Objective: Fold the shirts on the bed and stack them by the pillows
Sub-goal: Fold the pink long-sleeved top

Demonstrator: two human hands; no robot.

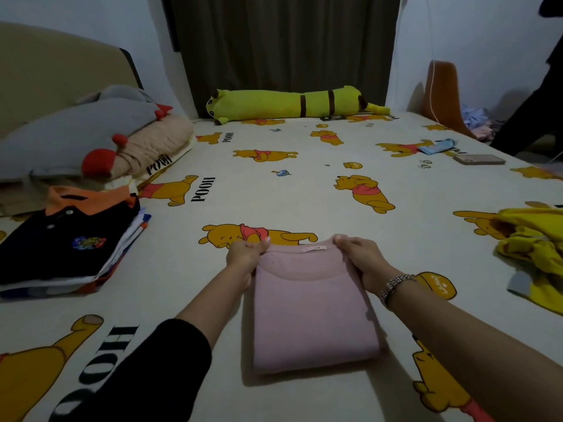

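Note:
A pink shirt (310, 312) lies folded into a narrow rectangle on the bed in front of me, collar end away from me. My left hand (243, 257) pinches its far left corner and my right hand (362, 260) pinches its far right corner. At the left, a stack of folded shirts (64, 242) with a black and orange polo on top sits beside the pillows (76, 138). A crumpled yellow shirt (533, 242) lies unfolded at the right edge of the bed.
The bed sheet (304, 184) has a bear print. A long yellow plush toy (292, 102) lies along the far edge under a dark curtain. A phone (479, 159) and a small blue packet (438, 146) rest at the far right.

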